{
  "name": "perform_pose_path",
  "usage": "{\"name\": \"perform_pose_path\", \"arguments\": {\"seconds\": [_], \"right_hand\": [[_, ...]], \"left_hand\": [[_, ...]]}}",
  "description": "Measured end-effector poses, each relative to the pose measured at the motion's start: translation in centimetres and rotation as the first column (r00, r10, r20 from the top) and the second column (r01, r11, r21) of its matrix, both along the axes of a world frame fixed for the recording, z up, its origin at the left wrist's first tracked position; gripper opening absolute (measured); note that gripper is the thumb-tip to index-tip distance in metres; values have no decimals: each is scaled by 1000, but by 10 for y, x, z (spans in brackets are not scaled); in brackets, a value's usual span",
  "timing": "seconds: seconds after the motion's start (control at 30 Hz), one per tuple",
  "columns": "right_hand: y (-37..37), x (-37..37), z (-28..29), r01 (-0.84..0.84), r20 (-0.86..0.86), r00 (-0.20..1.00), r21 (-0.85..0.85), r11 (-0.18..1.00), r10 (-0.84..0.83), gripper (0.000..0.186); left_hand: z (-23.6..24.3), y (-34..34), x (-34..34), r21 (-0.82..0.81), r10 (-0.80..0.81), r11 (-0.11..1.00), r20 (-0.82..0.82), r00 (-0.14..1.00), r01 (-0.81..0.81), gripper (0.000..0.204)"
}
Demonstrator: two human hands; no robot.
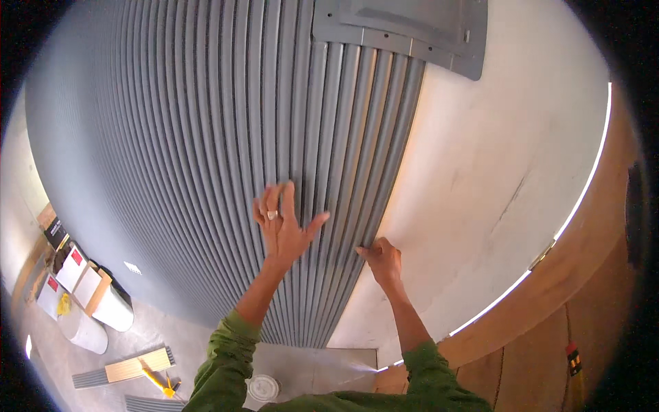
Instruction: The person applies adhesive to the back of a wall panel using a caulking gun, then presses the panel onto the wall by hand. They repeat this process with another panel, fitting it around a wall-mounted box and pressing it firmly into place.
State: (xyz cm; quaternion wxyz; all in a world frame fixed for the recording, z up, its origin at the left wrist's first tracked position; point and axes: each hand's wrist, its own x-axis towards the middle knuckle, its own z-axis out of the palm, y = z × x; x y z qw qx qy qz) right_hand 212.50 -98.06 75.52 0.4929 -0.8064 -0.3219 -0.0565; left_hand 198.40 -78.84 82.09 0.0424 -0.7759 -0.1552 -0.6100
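Note:
A dark grey ribbed wall panel point(336, 137) covers the wall in front of me, its grooves running lengthwise. My left hand point(283, 223), with a ring on one finger, lies spread over the ribs and holds nothing. At the panel's right edge, my right hand point(384, 262) has its fingers bent and its thumb pressed against the last ribs. Beside that edge is bare, pale wall point(473, 192) with a few dark scuffs. Whether my left fingertips press on the ribs or hover just off them is hard to tell.
A dark grey plate with holes point(405, 31) overlaps the panel's top. Lower left on the floor are white buckets point(113, 309), panel offcuts point(137, 365) and a yellow caulking gun point(165, 388). A round white lid point(263, 388) lies below. Right is a door edge with a hinge point(542, 254).

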Motion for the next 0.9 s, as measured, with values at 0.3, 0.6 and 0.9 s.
{"name": "perform_pose_path", "arguments": {"seconds": [0.3,0.6,0.9], "right_hand": [[7,2,-19,20,-5,1000,144,989,-20,39],[12,0,-39,-37,77,997,298,954,14,67],[11,-4,-32,-29,175,985,179,983,-3,72]], "left_hand": [[57,19,48,88,87,991,128,988,-98,86],[55,20,51,122,89,986,166,982,-110,80],[55,24,50,163,60,982,193,979,-92,76]]}}
